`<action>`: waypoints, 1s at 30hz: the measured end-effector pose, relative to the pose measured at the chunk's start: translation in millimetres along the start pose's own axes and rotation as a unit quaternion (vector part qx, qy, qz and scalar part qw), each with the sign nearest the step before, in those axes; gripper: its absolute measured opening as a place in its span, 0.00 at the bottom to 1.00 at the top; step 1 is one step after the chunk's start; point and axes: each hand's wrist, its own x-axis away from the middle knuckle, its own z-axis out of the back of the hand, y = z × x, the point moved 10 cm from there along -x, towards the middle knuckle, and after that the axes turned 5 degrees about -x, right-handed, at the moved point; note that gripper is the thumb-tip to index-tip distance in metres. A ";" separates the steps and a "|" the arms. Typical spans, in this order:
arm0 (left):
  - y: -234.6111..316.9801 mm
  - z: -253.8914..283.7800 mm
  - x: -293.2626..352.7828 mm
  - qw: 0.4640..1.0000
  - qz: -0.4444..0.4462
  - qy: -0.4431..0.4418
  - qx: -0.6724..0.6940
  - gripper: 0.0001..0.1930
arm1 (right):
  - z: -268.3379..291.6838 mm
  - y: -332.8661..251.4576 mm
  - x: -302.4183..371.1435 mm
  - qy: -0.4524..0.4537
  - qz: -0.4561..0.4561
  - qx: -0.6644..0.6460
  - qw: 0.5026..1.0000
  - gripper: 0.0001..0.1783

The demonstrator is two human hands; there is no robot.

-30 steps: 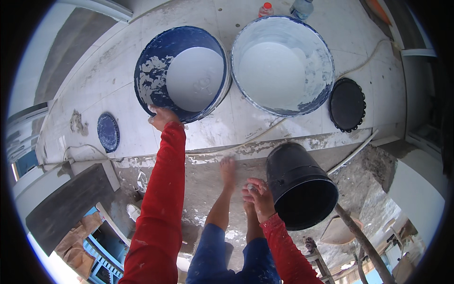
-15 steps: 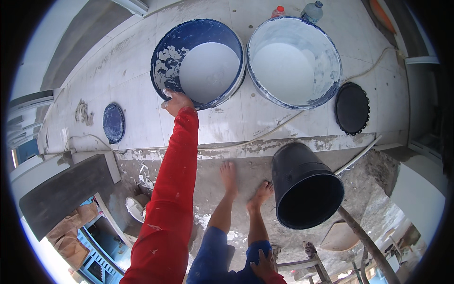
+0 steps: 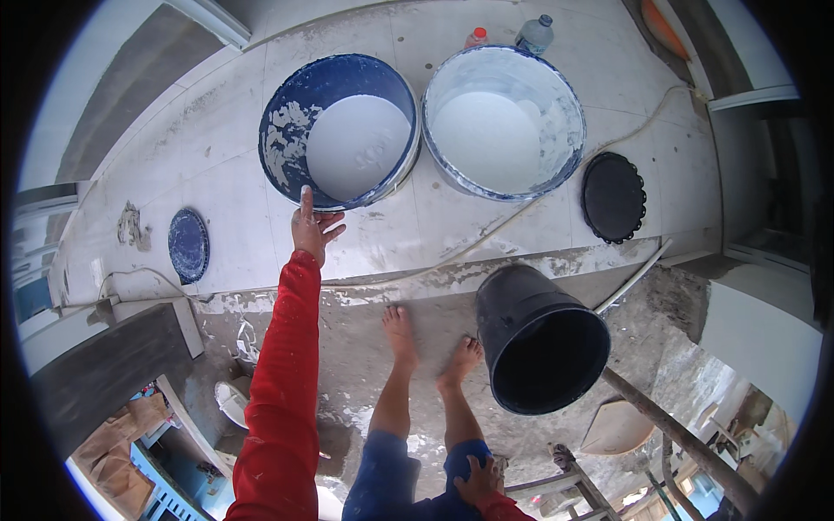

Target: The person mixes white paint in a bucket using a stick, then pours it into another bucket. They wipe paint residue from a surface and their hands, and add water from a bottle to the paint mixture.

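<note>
A blue bucket with white paste inside and dried flakes on its wall stands at the far side. Beside it on the right is a second bucket, whitish within, also holding white paste. At the near rim of the blue bucket is my left hand, in a red, white-spotted sleeve. Its fingers are apart; one points up at the rim, and I cannot tell whether it touches. My right hand rests with spread fingers on my leg in blue shorts, holding nothing.
An empty black bucket leans toward me at right. A blue lid and a black lid lie on the ledge, with a pale hose across it. Two bottles stand behind. Wooden poles are at lower right.
My left hand has released the blue bucket's rim and drawn back slightly, its fingers opening. The whole view has shifted a little, while my right hand stays on my leg.
</note>
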 end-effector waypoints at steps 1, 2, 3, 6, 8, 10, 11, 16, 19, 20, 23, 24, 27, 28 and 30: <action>1.2 23.6 -15.3 0.999 0.024 0.019 -0.029 0.32 | 8.3 -19.3 4.7 -0.016 0.006 0.003 1.000 0.41; -2.7 35.6 -23.8 0.997 0.051 0.030 -0.053 0.28 | 13.3 -28.5 8.7 -0.026 0.004 0.004 1.000 0.40; -4.9 10.8 -18.9 0.998 0.046 0.023 -0.023 0.26 | 17.8 -21.3 9.2 -0.020 -0.027 0.001 0.999 0.40; -5.7 -27.3 6.0 0.994 0.027 0.062 0.084 0.20 | 25.9 -16.4 1.2 -0.009 -0.067 0.002 0.998 0.40; -5.7 -0.6 -20.3 0.995 0.068 0.003 0.068 0.19 | 19.6 -25.3 -1.2 -0.021 -0.055 0.022 0.998 0.40; 10.7 -2.4 -30.7 0.994 0.036 -0.036 0.097 0.18 | 29.4 -36.5 -8.2 0.022 -0.003 0.003 1.000 0.40; -6.6 -1.4 -27.0 0.992 0.038 -0.054 0.111 0.18 | 26.6 -33.2 2.7 0.032 0.007 -0.003 0.999 0.40; 2.3 -14.5 -5.1 0.996 0.001 0.002 0.086 0.20 | 29.8 -23.4 -2.2 0.086 -0.005 0.006 0.996 0.39; 2.9 4.0 -5.9 0.997 0.044 -0.066 -0.003 0.29 | 26.4 -23.7 8.7 0.040 -0.034 -0.012 0.999 0.38; 2.1 -1.3 3.6 0.996 0.044 -0.057 -0.045 0.34 | 31.5 -22.5 3.9 0.025 -0.056 -0.019 0.998 0.38; -44.4 20.2 41.1 0.987 0.048 -0.062 -0.142 0.48 | 39.1 -28.8 8.6 0.029 -0.058 0.006 0.998 0.38; -76.5 41.0 55.7 0.983 0.077 -0.055 -0.158 0.45 | 35.9 -30.0 9.1 0.028 -0.051 0.002 0.998 0.38; -147.6 63.0 109.4 0.962 0.213 -0.054 -0.161 0.46 | 34.9 -28.5 5.4 0.036 -0.050 -0.006 0.998 0.38; -139.3 60.2 103.1 0.968 0.185 -0.052 -0.160 0.46 | 35.4 -29.1 5.5 0.035 -0.055 -0.004 0.998 0.38; -93.4 30.7 85.5 0.986 0.114 -0.027 -0.122 0.46 | 36.7 -24.3 2.9 0.055 -0.052 0.005 0.997 0.38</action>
